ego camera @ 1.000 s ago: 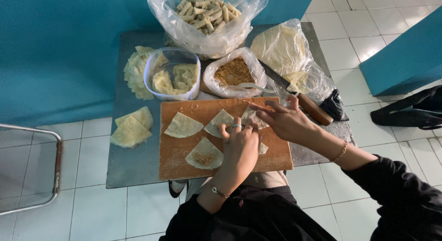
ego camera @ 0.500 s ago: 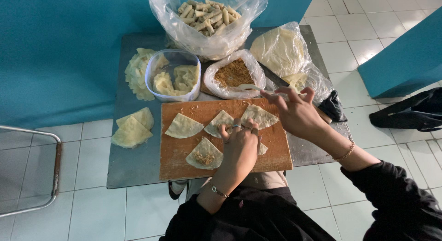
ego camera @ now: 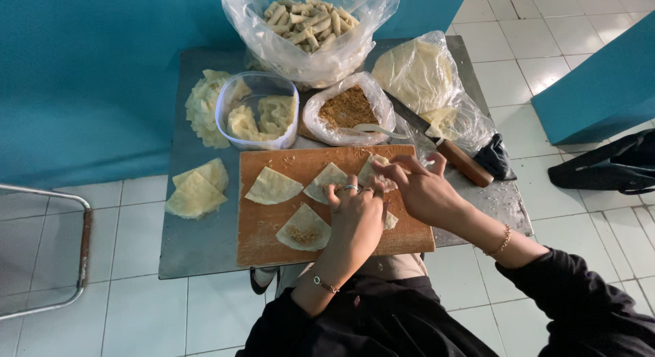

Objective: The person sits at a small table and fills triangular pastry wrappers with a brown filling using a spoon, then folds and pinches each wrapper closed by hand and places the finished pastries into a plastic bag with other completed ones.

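Observation:
A wooden cutting board (ego camera: 266, 224) lies on a small metal table (ego camera: 198, 251). Triangular pastry wrappers rest on it, one plain (ego camera: 273, 187) and one with filling (ego camera: 304, 229). My left hand (ego camera: 355, 217), rings on its fingers, presses down on a filled wrapper (ego camera: 327, 182) near the board's right side. My right hand (ego camera: 419, 188) meets it from the right, fingertips pinching the same wrapper's upper edge (ego camera: 379, 167). The hands hide most of that piece.
A clear bag of rolled pastries (ego camera: 310, 23) sits at the back, with a bag of brown filling and a spoon (ego camera: 349, 111), a tub of wrappers (ego camera: 259, 113), a bag of flat sheets (ego camera: 419, 74), a knife (ego camera: 460, 160) and spare wrappers (ego camera: 196, 190). A metal chair frame (ego camera: 61, 248) stands left.
My right hand has drawn back left from the board's far right corner and joined the left hand on the wrapper. The left hand has barely shifted.

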The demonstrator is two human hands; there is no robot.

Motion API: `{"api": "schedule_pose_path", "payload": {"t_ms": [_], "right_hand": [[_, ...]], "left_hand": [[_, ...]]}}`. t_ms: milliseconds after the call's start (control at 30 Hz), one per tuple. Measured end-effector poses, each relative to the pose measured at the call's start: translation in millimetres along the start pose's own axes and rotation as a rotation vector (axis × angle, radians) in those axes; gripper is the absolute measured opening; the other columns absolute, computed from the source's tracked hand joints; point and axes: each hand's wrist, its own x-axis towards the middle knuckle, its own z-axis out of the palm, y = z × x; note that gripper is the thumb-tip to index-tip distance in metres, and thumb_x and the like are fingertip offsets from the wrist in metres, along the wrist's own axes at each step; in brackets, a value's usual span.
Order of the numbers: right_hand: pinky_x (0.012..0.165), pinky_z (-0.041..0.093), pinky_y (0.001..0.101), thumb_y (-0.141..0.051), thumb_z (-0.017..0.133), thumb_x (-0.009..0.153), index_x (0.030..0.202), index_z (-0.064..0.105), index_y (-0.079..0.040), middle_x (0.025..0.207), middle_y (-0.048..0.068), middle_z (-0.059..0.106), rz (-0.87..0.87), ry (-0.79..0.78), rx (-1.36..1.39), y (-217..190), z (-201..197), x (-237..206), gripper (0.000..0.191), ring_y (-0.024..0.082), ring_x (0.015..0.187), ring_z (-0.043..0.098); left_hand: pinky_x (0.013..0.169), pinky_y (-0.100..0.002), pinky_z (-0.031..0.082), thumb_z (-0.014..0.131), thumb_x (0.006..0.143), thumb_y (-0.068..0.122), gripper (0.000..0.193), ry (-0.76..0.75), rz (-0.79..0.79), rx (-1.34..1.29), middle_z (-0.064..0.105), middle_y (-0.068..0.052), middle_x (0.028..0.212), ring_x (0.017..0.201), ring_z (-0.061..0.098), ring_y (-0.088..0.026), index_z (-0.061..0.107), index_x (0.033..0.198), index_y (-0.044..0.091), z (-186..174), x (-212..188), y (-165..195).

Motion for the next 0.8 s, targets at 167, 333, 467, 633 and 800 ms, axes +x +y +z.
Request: {"api": "schedule_pose_path", "payload": {"t_ms": [167,333,467,633,800], "right_hand": [[0.096,0.027,0.0607,-0.002,0.060,0.085,0.140,0.056,-0.016,0.122,0.006,0.063,-0.039,-0.023,-0.104,16,-8,-6,0.057,0.018,0.126,0.052],[0.096,0.027,0.0555,-0.008,0.063,0.084,0.134,0.059,-0.018,0.126,-0.001,0.064,0.002,0.142,-0.130,21,-7,-7,0.051,0.021,0.131,0.050],[0.095,0.027,0.0561,-0.017,0.068,0.091,0.153,0.057,-0.017,0.116,-0.007,0.059,-0.135,0.111,-0.371,16,5,-9,0.063,0.013,0.137,0.049],[0.095,0.025,0.0594,-0.029,0.068,0.089,0.130,0.059,-0.018,0.152,0.000,0.060,-0.250,0.171,-0.508,17,11,-14,0.043,0.016,0.131,0.050],[0.100,0.025,0.0543,-0.016,0.063,0.089,0.134,0.061,-0.018,0.142,0.002,0.058,-0.083,0.064,-0.494,29,-3,-6,0.045,0.016,0.133,0.048]], "left_hand": [[0.112,-0.065,0.014,0.062,0.094,0.022,0.034,0.095,0.016,0.011,0.072,-0.006,0.121,0.131,0.051,-0.035,0.072,0.123,0.008,7,0,-1],[0.113,-0.061,0.015,0.061,0.094,0.020,0.035,0.091,0.021,0.026,0.071,-0.004,0.129,0.133,0.052,-0.032,0.071,0.126,0.009,4,-1,0],[0.111,-0.063,0.014,0.062,0.094,0.022,0.032,0.005,-0.017,0.034,0.069,-0.004,0.126,0.133,0.051,-0.033,0.072,0.121,0.009,0,2,3],[0.110,-0.063,0.015,0.063,0.091,0.022,0.034,0.082,0.007,0.049,0.069,-0.004,0.129,0.131,0.052,-0.033,0.073,0.120,0.008,-2,1,3],[0.110,-0.063,0.015,0.062,0.083,0.015,0.040,0.103,0.025,0.125,0.070,-0.001,0.132,0.131,0.053,-0.030,0.071,0.123,0.013,0,0,2]]}}
